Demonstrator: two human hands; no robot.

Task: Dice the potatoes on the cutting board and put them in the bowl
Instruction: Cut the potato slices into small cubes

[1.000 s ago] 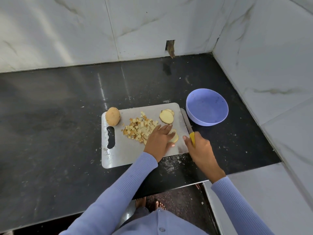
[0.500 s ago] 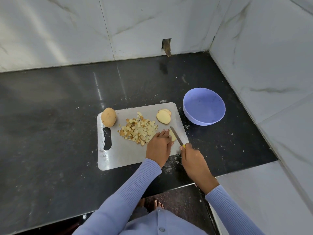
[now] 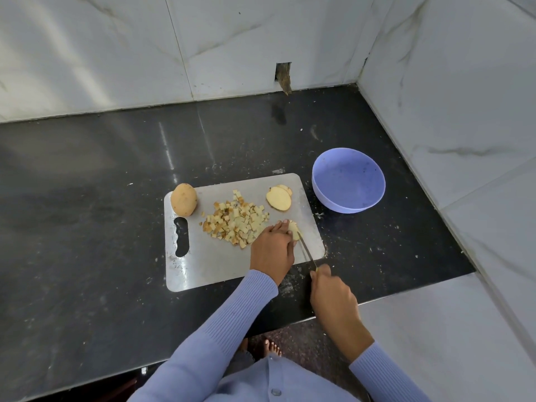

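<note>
A steel cutting board (image 3: 203,265) lies on the black counter. On it are a whole potato (image 3: 183,199) at the far left corner, a heap of diced potato (image 3: 236,221) in the middle, and two potato slices (image 3: 279,197) at the far right. My left hand (image 3: 272,248) holds down a small potato piece (image 3: 294,229) with its fingertips. My right hand (image 3: 330,294) grips a knife (image 3: 307,252) whose blade tip meets that piece. The purple bowl (image 3: 348,179) stands empty right of the board.
White marble walls close the counter (image 3: 87,198) at the back and right. A pale ledge (image 3: 435,329) runs along the right front. The counter's front edge is near my body, with bare feet visible below.
The knife has swung from lying along the board's right edge to cutting at the piece under my left hand. My right hand has drawn back toward me.
</note>
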